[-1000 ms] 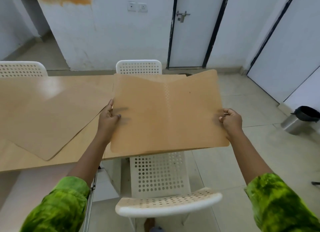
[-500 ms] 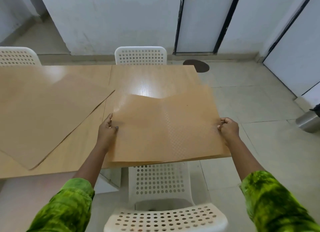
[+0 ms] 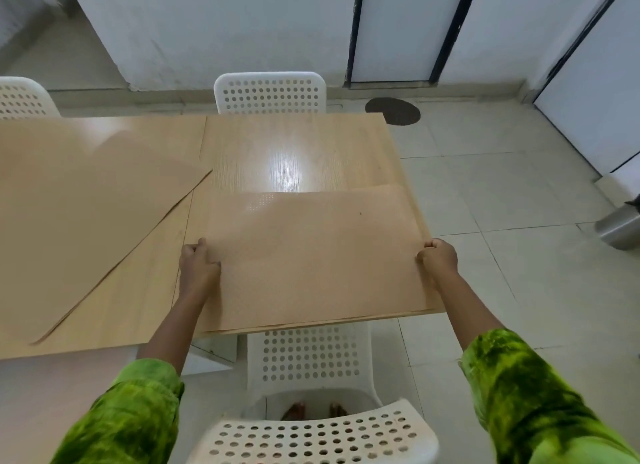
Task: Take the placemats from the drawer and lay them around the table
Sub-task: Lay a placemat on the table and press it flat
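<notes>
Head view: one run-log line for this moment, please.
step: laying placemat | left hand: gripping left edge | right hand: gripping right edge | table: another placemat lying left

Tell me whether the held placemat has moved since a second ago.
Yes. The placemat has come down from a raised tilt to lie nearly flat on the table at its near right corner.

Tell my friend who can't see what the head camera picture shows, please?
Two hands, left hand and right hand, hold a tan placemat by its sides at the near end of a wooden table. Another placemat lies to the left, and white chairs stand around.
</notes>
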